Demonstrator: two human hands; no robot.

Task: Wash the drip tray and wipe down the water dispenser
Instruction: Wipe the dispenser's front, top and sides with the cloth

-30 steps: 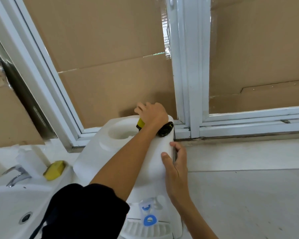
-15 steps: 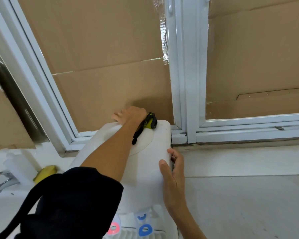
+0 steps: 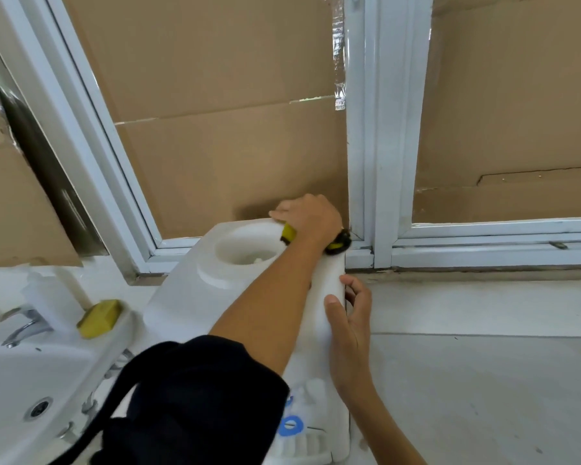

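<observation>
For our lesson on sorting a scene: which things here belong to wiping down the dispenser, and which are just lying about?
In use:
water dispenser
scrub sponge, gripped by the left hand
right hand, steadying the dispenser's side
drip tray

Lying about:
yellow sponge on the sink
tap

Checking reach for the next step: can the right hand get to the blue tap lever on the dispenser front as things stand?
Probably yes. The right hand rests on the water dispenser side edge, just above the blue tap lever. Nothing lies between them along that edge; the left arm's black sleeve sits left of the lever.
</observation>
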